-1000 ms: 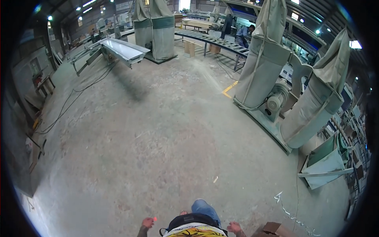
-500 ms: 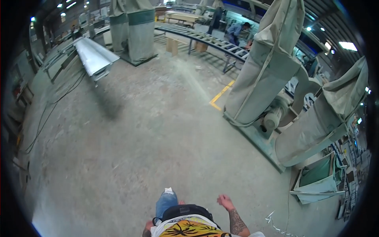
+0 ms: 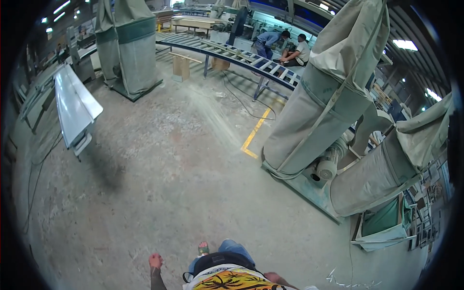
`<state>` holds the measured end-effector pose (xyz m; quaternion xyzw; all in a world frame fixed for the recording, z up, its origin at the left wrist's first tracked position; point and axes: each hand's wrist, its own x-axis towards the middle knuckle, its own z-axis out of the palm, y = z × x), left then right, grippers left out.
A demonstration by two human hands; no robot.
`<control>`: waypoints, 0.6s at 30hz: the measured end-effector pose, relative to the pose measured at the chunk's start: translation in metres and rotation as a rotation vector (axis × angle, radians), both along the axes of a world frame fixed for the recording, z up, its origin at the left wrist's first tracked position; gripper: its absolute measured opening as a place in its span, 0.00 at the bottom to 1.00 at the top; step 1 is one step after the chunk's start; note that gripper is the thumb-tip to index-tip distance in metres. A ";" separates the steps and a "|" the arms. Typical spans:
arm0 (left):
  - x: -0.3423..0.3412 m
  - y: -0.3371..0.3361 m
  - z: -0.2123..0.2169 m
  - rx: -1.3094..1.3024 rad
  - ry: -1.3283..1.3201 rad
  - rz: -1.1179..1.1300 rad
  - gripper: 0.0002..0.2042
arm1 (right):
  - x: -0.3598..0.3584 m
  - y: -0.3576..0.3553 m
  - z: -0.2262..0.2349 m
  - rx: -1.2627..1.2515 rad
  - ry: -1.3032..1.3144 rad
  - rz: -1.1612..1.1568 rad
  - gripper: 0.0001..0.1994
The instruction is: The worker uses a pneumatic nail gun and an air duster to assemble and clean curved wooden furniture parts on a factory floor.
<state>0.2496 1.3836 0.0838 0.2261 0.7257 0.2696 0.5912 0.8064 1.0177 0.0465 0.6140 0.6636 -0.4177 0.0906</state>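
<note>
My left hand [image 3: 155, 261] hangs out over the concrete floor at the lower edge, its fingers loosely curled in, and nothing shows in it. My right hand [image 3: 273, 278] is low beside my hip, mostly cut off by the patterned shirt [image 3: 237, 279]; its fingers cannot be made out. A black waist bag [image 3: 224, 260] crosses my front, above the jeans. One foot in a sandal [image 3: 203, 248] is set forward on the floor. Neither hand touches any equipment.
Dust collectors with tall cloth bags [image 3: 309, 116] and a motor [image 3: 327, 166] stand on the right. A roller conveyor [image 3: 227, 53] curves across the back, with two people [image 3: 273, 41] behind it. A long metal trough [image 3: 77, 104] is at left, a yellow floor line [image 3: 256, 133] ahead.
My left hand has swung forward and my right hand back to my hip. The other leg is now forward. The conveyor and dust collectors look nearer; a second person has come into view.
</note>
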 end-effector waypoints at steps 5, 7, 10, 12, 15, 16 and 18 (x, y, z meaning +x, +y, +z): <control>0.066 0.155 0.044 0.200 -0.051 0.075 0.06 | -0.009 0.075 -0.029 0.013 0.168 -0.264 0.18; 0.092 0.191 0.045 0.222 -0.106 0.013 0.05 | -0.003 0.115 -0.016 0.117 0.289 -0.333 0.18; 0.128 0.197 0.009 -0.001 -0.050 -0.097 0.09 | 0.062 0.205 0.004 0.363 0.353 -0.251 0.11; 0.117 0.189 -0.021 0.315 -0.118 -0.776 0.09 | 0.080 0.280 0.045 0.131 0.676 -1.347 0.10; 0.142 0.208 -0.033 0.426 0.210 -1.334 0.10 | 0.107 0.369 0.136 0.371 0.575 -1.632 0.16; 0.152 0.227 -0.032 0.262 0.092 -1.213 0.10 | 0.113 0.379 0.167 0.396 0.572 -1.658 0.16; 0.151 0.263 -0.036 -0.083 -0.105 -0.951 0.14 | 0.107 0.389 0.204 0.545 0.602 -1.675 0.15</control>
